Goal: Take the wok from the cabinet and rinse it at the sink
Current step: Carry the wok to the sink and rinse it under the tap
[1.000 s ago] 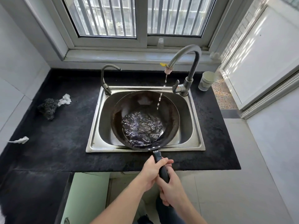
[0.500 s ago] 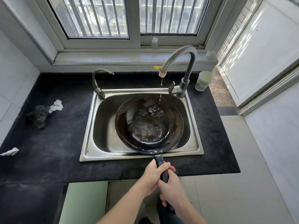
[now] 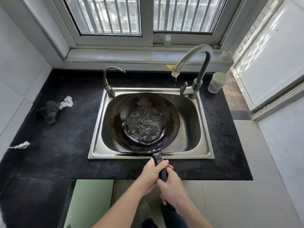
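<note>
A dark round wok sits inside the steel sink, with rippling water pooled in its bottom. Its black handle sticks out over the sink's front rim. My left hand grips the handle from the left, and my right hand grips it just behind, further toward me. The tall curved faucet stands at the sink's back right; only a few drops fall from its spout, to the right of the wok.
A smaller tap stands at the sink's back left. A white cup sits on the black counter right of the faucet. A dark scrubber and crumpled paper lie at left. A green cabinet door is below.
The faucet's stream has thinned to drips. The wok has shifted left in the sink, and the water in it has sloshed. Both hands have kept their grip on the handle.
</note>
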`<state>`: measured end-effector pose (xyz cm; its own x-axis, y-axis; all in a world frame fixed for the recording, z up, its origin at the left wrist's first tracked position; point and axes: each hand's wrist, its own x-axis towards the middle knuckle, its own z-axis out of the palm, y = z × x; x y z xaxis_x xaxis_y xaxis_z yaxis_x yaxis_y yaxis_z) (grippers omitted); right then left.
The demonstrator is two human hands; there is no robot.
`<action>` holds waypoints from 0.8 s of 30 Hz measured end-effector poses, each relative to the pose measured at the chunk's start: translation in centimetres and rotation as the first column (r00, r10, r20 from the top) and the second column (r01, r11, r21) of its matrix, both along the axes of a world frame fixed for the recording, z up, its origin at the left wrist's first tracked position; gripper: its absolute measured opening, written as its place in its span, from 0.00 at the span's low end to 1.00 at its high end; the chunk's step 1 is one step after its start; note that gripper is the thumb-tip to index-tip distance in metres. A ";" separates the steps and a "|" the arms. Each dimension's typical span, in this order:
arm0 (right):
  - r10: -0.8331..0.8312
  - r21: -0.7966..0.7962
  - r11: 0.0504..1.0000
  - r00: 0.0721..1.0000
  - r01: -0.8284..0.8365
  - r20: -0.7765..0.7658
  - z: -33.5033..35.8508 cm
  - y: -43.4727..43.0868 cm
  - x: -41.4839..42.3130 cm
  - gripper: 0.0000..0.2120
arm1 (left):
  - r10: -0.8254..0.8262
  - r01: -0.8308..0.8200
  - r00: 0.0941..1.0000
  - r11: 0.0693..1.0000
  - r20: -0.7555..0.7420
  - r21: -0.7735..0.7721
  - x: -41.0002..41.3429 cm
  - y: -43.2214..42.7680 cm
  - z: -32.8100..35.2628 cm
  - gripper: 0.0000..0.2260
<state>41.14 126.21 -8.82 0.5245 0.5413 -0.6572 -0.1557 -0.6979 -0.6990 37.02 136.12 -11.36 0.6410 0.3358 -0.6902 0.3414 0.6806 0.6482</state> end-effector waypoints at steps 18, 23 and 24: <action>0.016 0.001 1.000 0.999 -0.016 0.043 0.6 -1.4 1.3 0.06 | 0.018 -0.018 1.000 1.000 0.020 0.002 1.3 -1.6 0.4 0.06; 0.046 -0.007 0.999 0.997 -0.046 0.054 1.2 -0.6 3.2 0.07 | 0.046 -0.047 0.999 0.999 0.010 0.008 3.0 -1.0 0.7 0.05; 0.053 -0.005 0.999 0.997 -0.053 0.055 1.3 -0.5 3.3 0.07 | 0.054 -0.054 0.999 0.998 0.005 0.011 3.1 -0.8 0.6 0.05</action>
<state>44.41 125.74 -7.50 0.5304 0.5670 -0.6302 -0.0798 -0.7067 -0.7030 40.14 135.28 -10.73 0.6251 0.3783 -0.6828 0.3006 0.6906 0.6578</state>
